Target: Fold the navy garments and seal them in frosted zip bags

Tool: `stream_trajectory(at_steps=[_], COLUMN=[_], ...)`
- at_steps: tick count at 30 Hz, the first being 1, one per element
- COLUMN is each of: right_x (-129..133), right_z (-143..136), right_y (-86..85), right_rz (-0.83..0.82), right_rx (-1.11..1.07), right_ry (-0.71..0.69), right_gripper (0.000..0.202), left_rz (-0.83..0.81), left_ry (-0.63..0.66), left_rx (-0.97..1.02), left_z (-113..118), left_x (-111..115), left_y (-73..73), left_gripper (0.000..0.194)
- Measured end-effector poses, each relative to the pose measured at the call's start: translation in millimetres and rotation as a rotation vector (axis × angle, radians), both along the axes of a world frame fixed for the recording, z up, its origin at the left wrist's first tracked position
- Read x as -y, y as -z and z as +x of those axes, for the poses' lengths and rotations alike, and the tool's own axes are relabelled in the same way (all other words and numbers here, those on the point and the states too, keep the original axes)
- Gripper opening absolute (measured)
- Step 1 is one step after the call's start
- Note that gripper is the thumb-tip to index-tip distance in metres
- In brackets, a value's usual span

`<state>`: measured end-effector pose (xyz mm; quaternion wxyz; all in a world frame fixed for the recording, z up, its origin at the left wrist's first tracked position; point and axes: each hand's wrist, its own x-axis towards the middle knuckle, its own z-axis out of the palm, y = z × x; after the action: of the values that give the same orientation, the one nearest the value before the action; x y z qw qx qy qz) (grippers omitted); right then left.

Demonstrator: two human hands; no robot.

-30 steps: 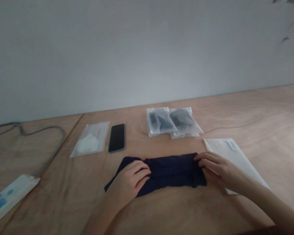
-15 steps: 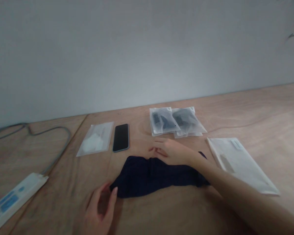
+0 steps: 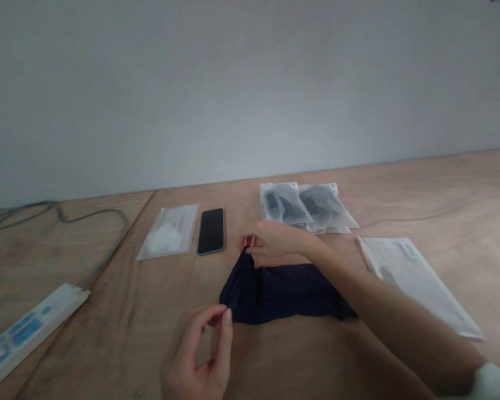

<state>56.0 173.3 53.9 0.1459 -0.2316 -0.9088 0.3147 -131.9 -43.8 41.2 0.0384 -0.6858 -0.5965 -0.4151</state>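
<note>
A dark navy piece of cloth (image 3: 291, 291) lies across the wooden table in front of me; what garment it is, I cannot tell. Its near left corner is pinched between thumb and forefinger of my left hand (image 3: 202, 350). My right hand (image 3: 277, 239) grips the far left edge and holds it raised a little off the table. The right forearm passes over the cloth's right end and hides part of it.
Beyond the cloth lie a black-screened phone (image 3: 211, 230) and a flat translucent bag (image 3: 169, 233). Several frosted bags with dark contents (image 3: 308, 205) overlap near the wall. A larger white pouch (image 3: 420, 283) is at right, a power strip (image 3: 35, 333) with grey cable (image 3: 119, 228) at left.
My right hand has moved slightly left and lifted the cloth's far left edge. The cloth's left end has been drawn to the right, with my left hand following on its corner.
</note>
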Motion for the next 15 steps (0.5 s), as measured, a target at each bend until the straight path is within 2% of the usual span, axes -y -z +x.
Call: stream_trajectory(at_steps=[2,4,8,11,15], right_x=[0.7,4.3,16.1,22.7,21.4], right_z=[29.9,55.8,85.4,90.9,83.0], right_y=[-5.3,-2.9,20.6,36.3,34.8], right_rz=[-0.021,-0.035,-0.044,-0.046,-0.043], right_rx=[-0.013,-0.008,0.031,0.043,0.029], right_ry=[0.026,0.053,0.101,0.118,0.187], right_gripper=[0.02,0.022,0.022,0.023,0.024], left_rz=[0.056,0.034,-0.109,-0.162,-0.069], left_ry=[0.189,0.303,0.406,0.457,0.519], left_rx=[-0.003,-0.06,-0.394,-0.495,-0.194], left_z=[28.1,55.0,91.6,96.8,77.5], left_x=[-6.0,-13.3,-25.8,-27.3,-15.9], left_y=[-5.7,-2.5,23.1,37.9,38.8], left_gripper=[0.01,0.012,0.012,0.016,0.02])
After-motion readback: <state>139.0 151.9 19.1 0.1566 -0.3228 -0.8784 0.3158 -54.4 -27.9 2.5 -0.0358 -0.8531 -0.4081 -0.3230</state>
